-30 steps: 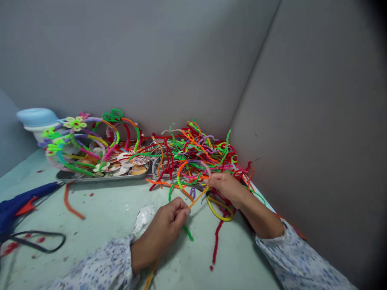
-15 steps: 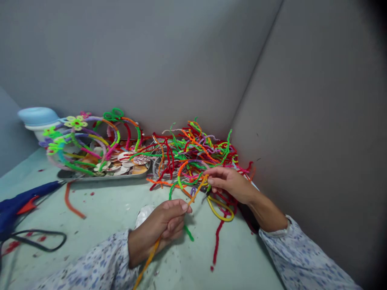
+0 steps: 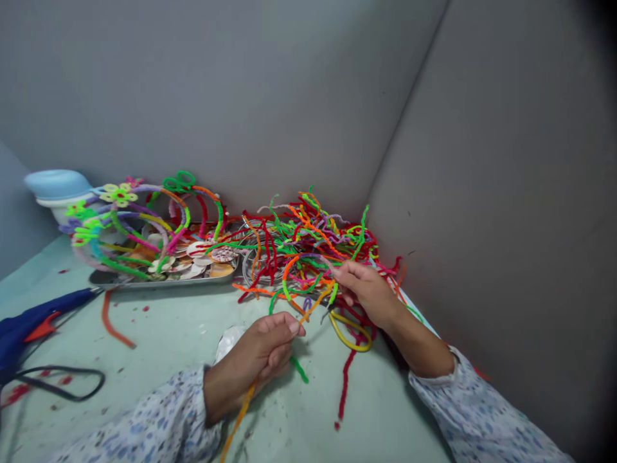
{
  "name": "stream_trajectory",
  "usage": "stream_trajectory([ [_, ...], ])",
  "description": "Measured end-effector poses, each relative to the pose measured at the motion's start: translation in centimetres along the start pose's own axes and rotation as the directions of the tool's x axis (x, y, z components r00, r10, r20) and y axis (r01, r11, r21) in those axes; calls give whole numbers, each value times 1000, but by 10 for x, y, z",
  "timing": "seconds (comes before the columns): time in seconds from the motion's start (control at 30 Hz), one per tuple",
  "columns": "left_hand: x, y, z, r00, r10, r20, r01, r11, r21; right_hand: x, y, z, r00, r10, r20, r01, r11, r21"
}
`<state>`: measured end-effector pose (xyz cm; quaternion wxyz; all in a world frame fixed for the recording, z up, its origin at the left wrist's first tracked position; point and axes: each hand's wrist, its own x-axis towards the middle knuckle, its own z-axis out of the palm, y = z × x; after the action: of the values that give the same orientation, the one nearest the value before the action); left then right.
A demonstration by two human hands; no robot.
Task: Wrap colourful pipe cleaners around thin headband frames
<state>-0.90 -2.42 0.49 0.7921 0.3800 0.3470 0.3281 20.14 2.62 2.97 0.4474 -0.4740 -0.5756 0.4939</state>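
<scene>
While the left hand (image 3: 263, 350) pinches an orange pipe cleaner (image 3: 239, 417) over the bench (image 3: 178, 337), presumably to control its trailing length, we see the right hand (image 3: 369, 292) curled beside a multicoloured hoop (image 3: 308, 256), though we cannot tell whether its fingers (image 3: 348, 272) grip anything

The orange pipe cleaner (image 3: 317, 307) and the looped headband (image 3: 286, 275) look fuzzy and matt. Along the counter's (image 3: 173, 341) back edge, the tray (image 3: 193, 283) is smooth, lightly shiny metal. Near the back left corner, the lidded container (image 3: 60, 185) looks like smooth plastic. The glue gun (image 3: 48, 312) is blue plastic, its nozzle (image 3: 96, 290) metallic. The sleeves (image 3: 159, 411) are printed cloth.
</scene>
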Motion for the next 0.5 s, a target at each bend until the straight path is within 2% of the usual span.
stream_trajectory([
  [0.07, 0, -2, 1, 998, 51, -46, -44, 988, 145, 0, 2, 6, 997, 82, 5, -81, 972, 220],
  [0.13, -1, -5, 1, 987, 123, -99, -86, 947, 310, 2, 4, 6, 980, 194, 45, -195, 893, 405],
  [0.2, -3, -10, 2, 978, 164, -130, -94, 899, 428, 6, 5, -2, 955, 286, 83, -286, 805, 519],
  [0.23, -4, -12, 2, 977, 163, -137, -84, 888, 453, 9, 5, -8, 955, 290, 59, -271, 775, 572],
  [0.3, -6, -15, 3, 984, 127, -125, -60, 898, 435, 14, 4, -20, 966, 247, -76, -146, 764, 628],
  [0.37, -6, -14, 3, 987, 114, -110, -68, 931, 357, 16, 3, -27, 971, 184, -153, -63, 813, 579],
  [0.43, -4, -11, 3, 989, 103, -104, -75, 967, 245, 15, 2, -24, 978, 156, -135, -67, 858, 509],
  [0.5, -3, -8, 2, 994, 79, -80, -68, 989, 133, 11, 2, -16, 989, 147, -1, -127, 863, 489],
])
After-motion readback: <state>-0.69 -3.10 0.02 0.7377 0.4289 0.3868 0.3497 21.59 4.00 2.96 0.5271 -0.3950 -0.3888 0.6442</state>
